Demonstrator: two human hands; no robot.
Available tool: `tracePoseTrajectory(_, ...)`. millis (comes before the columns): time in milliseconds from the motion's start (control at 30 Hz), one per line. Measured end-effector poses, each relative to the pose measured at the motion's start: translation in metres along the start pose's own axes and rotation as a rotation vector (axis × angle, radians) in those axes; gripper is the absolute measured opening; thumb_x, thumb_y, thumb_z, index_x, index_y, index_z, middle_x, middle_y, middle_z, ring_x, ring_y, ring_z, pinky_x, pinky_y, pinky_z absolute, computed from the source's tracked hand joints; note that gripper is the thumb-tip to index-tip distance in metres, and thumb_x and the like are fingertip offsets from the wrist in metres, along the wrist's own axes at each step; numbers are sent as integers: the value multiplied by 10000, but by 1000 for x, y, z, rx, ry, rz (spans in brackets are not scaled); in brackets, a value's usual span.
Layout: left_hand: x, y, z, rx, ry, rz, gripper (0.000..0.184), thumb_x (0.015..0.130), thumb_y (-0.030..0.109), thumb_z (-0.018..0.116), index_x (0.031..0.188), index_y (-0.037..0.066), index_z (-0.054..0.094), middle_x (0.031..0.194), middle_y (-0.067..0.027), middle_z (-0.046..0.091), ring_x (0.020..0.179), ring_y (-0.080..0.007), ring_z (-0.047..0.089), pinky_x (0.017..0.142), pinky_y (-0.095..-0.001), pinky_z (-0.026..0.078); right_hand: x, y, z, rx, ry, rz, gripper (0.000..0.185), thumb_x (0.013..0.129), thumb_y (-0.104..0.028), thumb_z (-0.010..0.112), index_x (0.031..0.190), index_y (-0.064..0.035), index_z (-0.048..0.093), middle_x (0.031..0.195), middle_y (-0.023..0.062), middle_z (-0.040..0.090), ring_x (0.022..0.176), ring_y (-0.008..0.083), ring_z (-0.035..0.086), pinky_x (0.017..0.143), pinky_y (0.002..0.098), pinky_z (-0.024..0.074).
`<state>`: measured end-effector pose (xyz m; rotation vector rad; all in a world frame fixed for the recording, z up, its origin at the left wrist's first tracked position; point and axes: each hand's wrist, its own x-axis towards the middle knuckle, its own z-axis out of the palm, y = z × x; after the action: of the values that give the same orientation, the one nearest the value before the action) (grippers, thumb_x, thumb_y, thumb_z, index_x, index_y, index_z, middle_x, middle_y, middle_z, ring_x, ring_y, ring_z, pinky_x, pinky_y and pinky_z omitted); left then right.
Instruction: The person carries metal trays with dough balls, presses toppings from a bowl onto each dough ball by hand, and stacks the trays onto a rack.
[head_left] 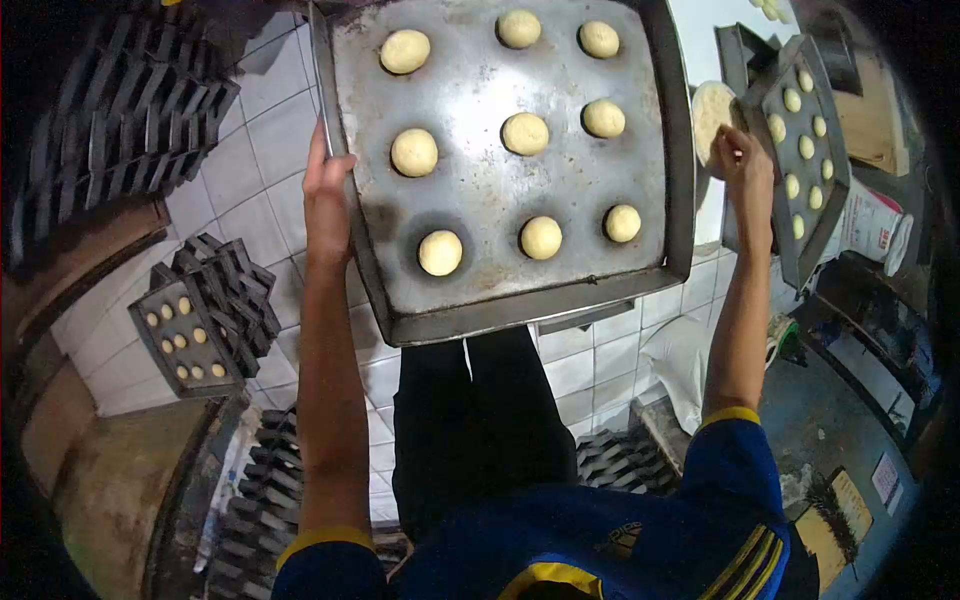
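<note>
My left hand (pixel 327 200) grips the left rim of a worn metal baking tray (pixel 470 205), thumb over the edge and fingers behind it. Spaced out in rows on the tray are several round dough balls (pixel 525 133). To the tray's right, my right hand (pixel 745 165) is raised with its fingers pinched together; what they hold, if anything, I cannot make out. Just beside it is a round container (pixel 713 115) with pale contents, partly hidden by the tray. Whether the tray's right side rests on anything is hidden.
Another tray of dough balls (pixel 805 165) stands at the right. Stacked trays (pixel 120 120) fill the upper left, and a lower stack (pixel 190 335) has dough balls on top. A white bucket (pixel 875 230) and a pale sack (pixel 675 365) are on the right. The floor is tiled.
</note>
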<state>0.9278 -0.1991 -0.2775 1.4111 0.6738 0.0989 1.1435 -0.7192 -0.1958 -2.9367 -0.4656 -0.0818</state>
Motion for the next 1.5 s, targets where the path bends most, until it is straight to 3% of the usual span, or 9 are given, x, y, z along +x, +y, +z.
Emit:
tracePoseTrajectory(167, -6, 8, 6, -54, -19, 20, 741, 960, 254, 548, 1652, 38, 396, 1413, -121, 606, 1218, -226, 608, 1054, -365, 503, 3, -7, -1, -24, 3, 112, 297, 1020, -280, 721, 1219, -75, 803, 1096, 217, 790, 988, 378, 772, 859, 434, 584)
tracePoseTrajectory(300, 2, -2, 0, 19, -11, 32, 699, 974, 217, 527, 1642, 48, 408, 1419, -126, 602, 1231, -233, 606, 1065, -370, 502, 2, 6, -7, 142, -48, 380, 373, 1024, -330, 754, 1290, -70, 795, 1091, 104, 825, 914, 202, 761, 846, 329, 566)
tracePoseTrajectory(367, 2, -3, 0, 8, -34, 28, 688, 980, 203, 515, 1642, 49, 409, 1436, -125, 600, 1245, -238, 607, 1067, -368, 500, 3, 25, -5, 859, -88, 470, 382, 1022, -320, 776, 1290, -49, 798, 1135, 36, 800, 971, 135, 700, 886, 263, 519)
tracePoseTrajectory(500, -1, -1, 1, -5, -8, 27, 692, 988, 201, 504, 1652, 39, 395, 1464, -128, 593, 1272, -243, 603, 1076, -364, 495, -20, -11, -16, 1219, -162, 580, 387, 1031, -255, 769, 1332, -12, 759, 1120, 30, 778, 999, 93, 580, 907, 231, 494)
tracePoseTrajectory(767, 16, -37, -17, 59, -42, 270, 688, 1013, 220, 527, 1628, -68, 417, 1515, -169, 584, 1278, -231, 590, 1102, -311, 458, -81, -251, 7, 1033, -841, -10, 249, 963, -244, 827, 1137, -69, 853, 1022, 55, 827, 847, 108, 688, 817, 316, 562)
tracePoseTrajectory(1000, 19, -32, -14, 35, -37, 198, 689, 992, 215, 524, 1644, 10, 437, 1498, -110, 608, 1291, -196, 584, 1114, -322, 451, -92, -303, 66, 483, -289, -975, 312, 885, -140, 691, 1180, -68, 759, 1035, 31, 692, 959, 229, 669, 836, 357, 609)
tracePoseTrajectory(1233, 1, -15, -5, -51, -24, 172, 628, 988, 179, 527, 1578, -32, 490, 1373, -132, 663, 1236, -217, 589, 1075, -320, 457, -93, -303, 61, 357, -317, -1119, 375, 905, -164, 670, 1261, -60, 724, 1157, 31, 667, 1016, 200, 644, 903, 344, 604)
tracePoseTrajectory(1333, 8, -29, -9, 4, -3, 216, 625, 988, 177, 525, 1575, -37, 491, 1364, -131, 665, 1222, -210, 594, 1065, -317, 462, -96, -304, 62, 348, -370, -1072, 461, 981, -278, 667, 1384, -56, 671, 1370, 68, 655, 1202, 231, 646, 1078, 383, 550)
tracePoseTrajectory(1500, 0, -12, -6, -41, -30, 81, 632, 985, 153, 515, 1588, -31, 482, 1386, -133, 657, 1237, -211, 593, 1080, -318, 456, -97, -295, 87, 271, -568, -1216, 779, 1049, -507, 581, 1644, -43, 388, 1753, 103, 347, 1626, 275, 321, 1346, 448, 264)
